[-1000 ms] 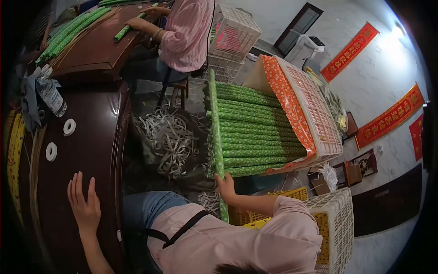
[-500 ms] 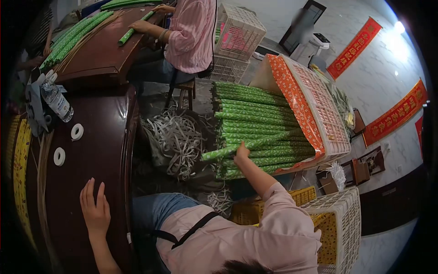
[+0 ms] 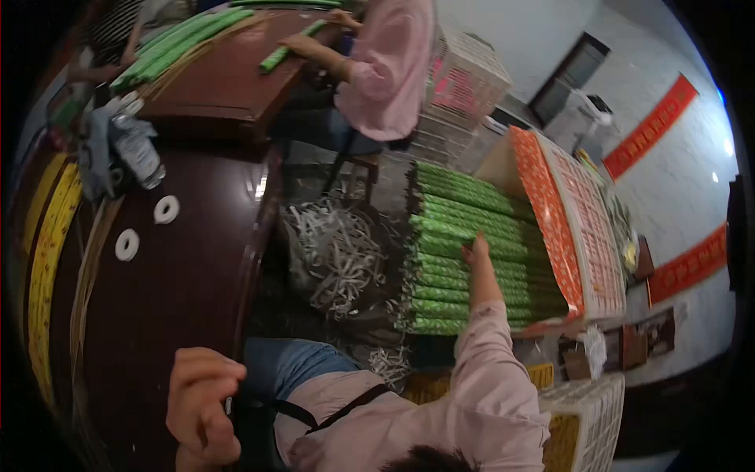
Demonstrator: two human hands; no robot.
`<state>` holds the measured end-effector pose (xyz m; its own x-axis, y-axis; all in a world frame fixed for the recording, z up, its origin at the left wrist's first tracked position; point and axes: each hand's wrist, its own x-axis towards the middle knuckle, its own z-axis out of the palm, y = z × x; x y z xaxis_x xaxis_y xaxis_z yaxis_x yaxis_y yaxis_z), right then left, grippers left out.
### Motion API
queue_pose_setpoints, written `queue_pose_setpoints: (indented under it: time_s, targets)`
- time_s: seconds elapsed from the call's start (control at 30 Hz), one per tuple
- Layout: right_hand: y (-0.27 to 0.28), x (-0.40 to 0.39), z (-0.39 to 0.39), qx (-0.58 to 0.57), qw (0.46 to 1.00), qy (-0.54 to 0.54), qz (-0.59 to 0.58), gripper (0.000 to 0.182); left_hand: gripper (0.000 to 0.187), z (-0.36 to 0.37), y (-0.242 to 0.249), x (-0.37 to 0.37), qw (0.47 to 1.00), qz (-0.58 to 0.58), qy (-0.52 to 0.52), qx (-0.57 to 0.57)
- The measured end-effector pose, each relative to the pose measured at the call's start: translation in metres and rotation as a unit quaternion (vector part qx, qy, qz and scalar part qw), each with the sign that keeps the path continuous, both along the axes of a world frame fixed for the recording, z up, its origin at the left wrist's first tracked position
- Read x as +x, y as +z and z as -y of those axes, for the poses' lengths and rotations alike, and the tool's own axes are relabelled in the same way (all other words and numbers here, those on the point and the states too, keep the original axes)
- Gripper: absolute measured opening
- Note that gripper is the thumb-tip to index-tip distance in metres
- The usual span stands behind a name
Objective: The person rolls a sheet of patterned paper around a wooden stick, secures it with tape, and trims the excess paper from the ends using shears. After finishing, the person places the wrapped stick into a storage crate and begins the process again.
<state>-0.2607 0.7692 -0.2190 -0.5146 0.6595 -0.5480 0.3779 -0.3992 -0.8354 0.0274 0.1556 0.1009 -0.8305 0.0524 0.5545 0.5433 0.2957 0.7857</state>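
Observation:
My left hand (image 3: pixel 204 405) is raised above the dark red-brown table (image 3: pixel 169 291). Its fingers are loosely curled with a gap to the thumb, and I see nothing between them. On the right, my right hand (image 3: pixel 476 250) rests on a stack of long green patterned rolls (image 3: pixel 448 271), fingers apart on the top layer. The rolls lie side by side in a white plastic crate (image 3: pixel 602 248) turned on its side, with an orange patterned liner (image 3: pixel 548 212) along its rim. The far ends of the rolls are hidden inside the crate.
Two white tape rings (image 3: pixel 127 245) and a plastic bottle (image 3: pixel 140 157) are on my table. Grey-white strips (image 3: pixel 338 256) pile up in a bag on the floor. A co-worker in a pink top (image 3: pixel 385 79) handles a green roll (image 3: pixel 291 49) at another table. Another crate (image 3: pixel 590 421) stands close behind me.
The roll that lay slanted in my right hand now lies in line with the stack. My left hand has lifted off the table and curled. The view has shifted.

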Motion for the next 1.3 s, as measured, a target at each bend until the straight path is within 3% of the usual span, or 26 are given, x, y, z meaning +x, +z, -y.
queue_pose_setpoints:
  time_s: [0.07,0.1,0.13,0.17,0.2,0.27,0.33,0.37,0.47,0.53,0.63,0.67,0.73,0.8,0.87,0.93,0.97,1.07,1.1,1.2,1.3]
  targets:
    - [-0.001,-0.007,-0.013,0.009,0.999,0.029,-0.019,0.069,0.031,-0.001,0.017,0.008,0.986,-0.037,-0.109,0.118]
    - [0.019,-0.004,-0.005,0.071,0.995,0.027,0.07,0.067,0.03,-0.004,0.023,0.008,0.975,-0.044,-0.146,0.164]
    - [0.005,-0.011,-0.023,0.137,0.989,0.002,0.06,0.064,0.03,-0.006,0.027,0.006,0.958,-0.047,-0.186,0.213]
    - [-0.007,-0.014,-0.042,0.238,0.964,-0.008,0.121,0.061,0.03,-0.006,0.029,0.007,0.942,-0.05,-0.215,0.253]
    - [0.01,-0.009,-0.027,0.365,0.908,-0.01,0.208,0.059,0.03,-0.005,0.031,0.01,0.927,-0.051,-0.238,0.284]
    - [0.032,0.001,-0.002,0.496,0.823,0.036,0.273,0.056,0.029,-0.007,0.03,0.016,0.904,-0.055,-0.268,0.327]
    - [0.051,0.004,0.036,0.541,0.788,0.204,0.211,0.057,0.029,-0.013,0.028,0.025,0.889,-0.061,-0.278,0.359]
    - [0.06,0.007,0.062,0.605,0.705,0.247,0.274,0.053,0.029,-0.015,0.028,0.028,0.884,-0.063,-0.275,0.374]
    - [0.023,-0.014,0.027,0.57,0.714,0.296,0.277,0.05,0.028,-0.018,0.023,0.042,0.876,-0.08,-0.259,0.399]
    - [0.025,-0.023,0.023,0.586,0.679,0.311,0.313,0.05,0.028,-0.019,0.024,0.046,0.874,-0.088,-0.25,0.407]
    - [0.06,-0.038,0.064,0.59,0.725,0.179,0.309,0.041,0.027,-0.012,0.018,0.06,0.871,-0.118,-0.226,0.42]
    - [0.073,-0.037,0.102,0.676,0.679,0.121,0.261,0.036,0.027,-0.011,0.018,0.064,0.871,-0.126,-0.22,0.421]
    - [0.088,-0.059,0.148,0.702,0.695,0.157,0.005,0.032,0.027,-0.009,0.02,0.068,0.873,-0.128,-0.208,0.422]
    - [0.099,-0.076,0.213,0.651,0.66,0.235,-0.291,0.029,0.026,-0.004,0.018,0.077,0.875,-0.147,-0.191,0.419]
    - [0.151,-0.037,0.344,0.521,0.634,0.325,-0.471,0.025,0.026,-0.003,0.019,0.083,0.877,-0.158,-0.177,0.417]
    - [0.194,0.023,0.458,0.39,0.544,0.41,-0.619,0.023,0.025,-0.003,0.02,0.089,0.881,-0.166,-0.162,0.413]
    - [0.215,0.058,0.503,0.355,0.459,0.473,-0.663,0.024,0.025,-0.004,0.02,0.092,0.882,-0.17,-0.155,0.411]
    - [0.243,0.146,0.604,0.216,0.209,0.639,-0.708,0.033,0.025,-0.005,0.02,0.098,0.882,-0.191,-0.133,0.41]
    - [0.242,0.175,0.635,0.155,0.161,0.66,-0.717,0.033,0.024,-0.005,0.019,0.101,0.884,-0.196,-0.123,0.406]
    - [0.231,0.25,0.706,0.029,0.067,0.689,-0.722,0.033,0.024,-0.005,0.019,0.108,0.887,-0.212,-0.099,0.399]
    - [0.214,0.309,0.75,-0.006,0.028,0.705,-0.708,0.033,0.023,-0.005,0.019,0.112,0.884,-0.231,-0.089,0.397]
